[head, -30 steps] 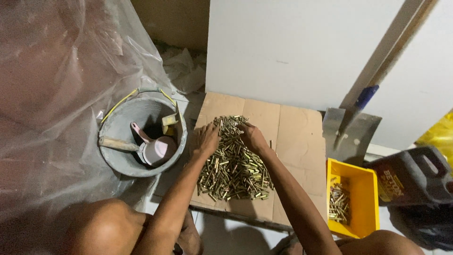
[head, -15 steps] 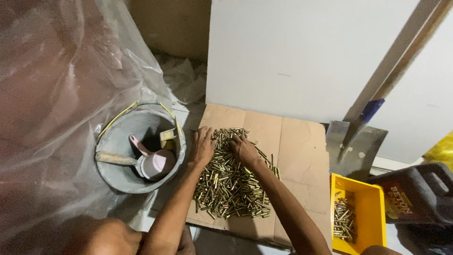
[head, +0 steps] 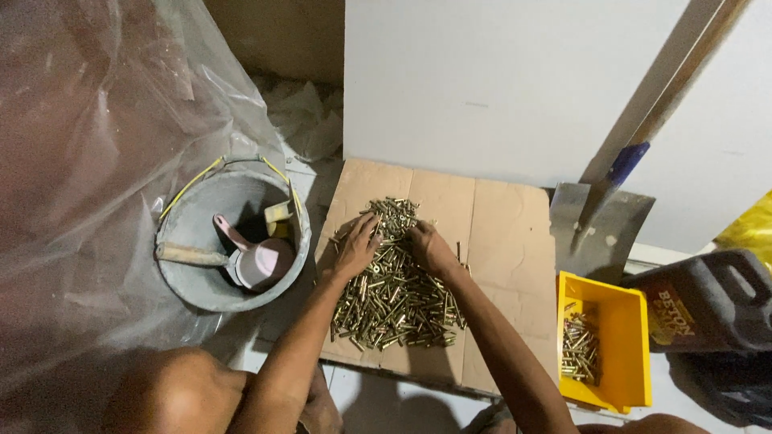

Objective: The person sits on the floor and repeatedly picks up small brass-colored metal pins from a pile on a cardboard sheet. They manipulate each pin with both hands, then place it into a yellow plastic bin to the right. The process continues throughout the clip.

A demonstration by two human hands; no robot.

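A heap of small brass-coloured screws (head: 396, 299) lies on a flat sheet of cardboard (head: 498, 233) on the floor. My left hand (head: 355, 247) rests palm-down on the heap's upper left part, fingers spread. Close beside it, my right hand (head: 430, 247) presses on the heap's upper right part with the fingers curled into the screws. Whether either hand has pinched any screws is hidden under the fingers.
A grey bucket (head: 186, 283) with a pink scoop (head: 256, 259) and a trowel handle stands left of the cardboard. A yellow bin (head: 621, 337) with more screws sits at the right, below a shovel (head: 601, 217). Clear plastic sheeting (head: 88, 145) covers the left side. A dark jerrycan (head: 708, 301) is at far right.
The view has shifted, so the cardboard and bucket sit lower and more central. Both hands have stayed on the top of the screw heap, drawing slightly toward me.
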